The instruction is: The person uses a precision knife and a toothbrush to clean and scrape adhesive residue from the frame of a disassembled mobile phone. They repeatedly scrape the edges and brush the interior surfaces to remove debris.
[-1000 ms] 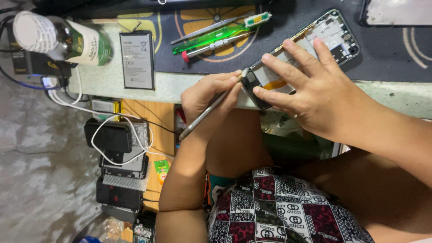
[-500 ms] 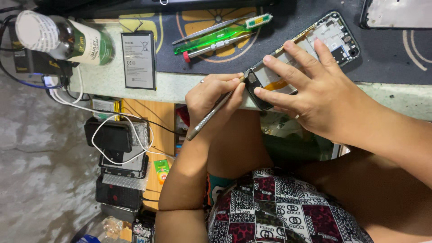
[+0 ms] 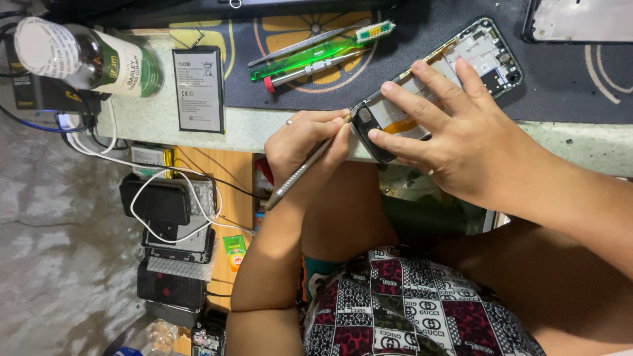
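Where the surface point(image 3: 198, 142) ends at its near edge, the opened phone point(image 3: 455, 66) lies slantwise, its long axis running from that edge up and away to the right, pinned under the flat, spread fingers of the right hand point(image 3: 455, 135). The left hand point(image 3: 306, 145) is clenched around a metal screwdriver point(image 3: 300, 175), its tip touching the phone's near-left end just beside that hand. A battery point(image 3: 198, 89) lies well left.

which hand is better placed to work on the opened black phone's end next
Left, likely: left hand grips the slim metal tool, tip touching the opened black phone; right hand pins it.
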